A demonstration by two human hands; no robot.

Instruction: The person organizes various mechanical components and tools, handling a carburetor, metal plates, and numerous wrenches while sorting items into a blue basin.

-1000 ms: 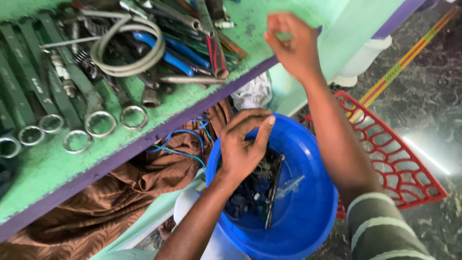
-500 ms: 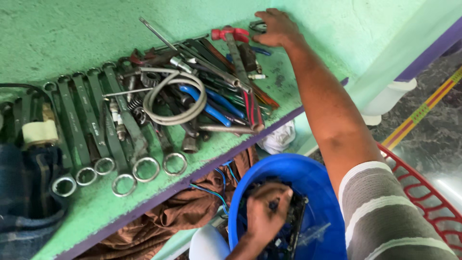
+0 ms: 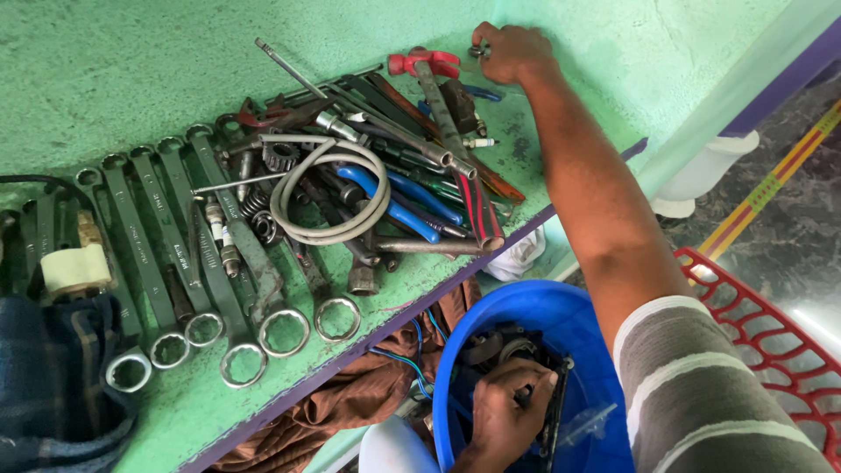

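My right hand [image 3: 511, 51] is up at the far end of the green shelf [image 3: 105, 79], fingers pinched on a small metal part [image 3: 478, 52]. My left hand [image 3: 505, 412] is down inside the blue bucket [image 3: 583, 328], closed round dark bits; can't tell exactly which.

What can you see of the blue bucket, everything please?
The blue bucket is round, smooth, glossy, plastic-looking, and open at the top. It sits low in the frame, below the green shelf's purple edge, beside a red plastic grille. Its lower part is cut off by the frame and the striped sleeve. Inside lie dark parts, wires and a clear plastic piece. The left hand reaches into it among the parts.
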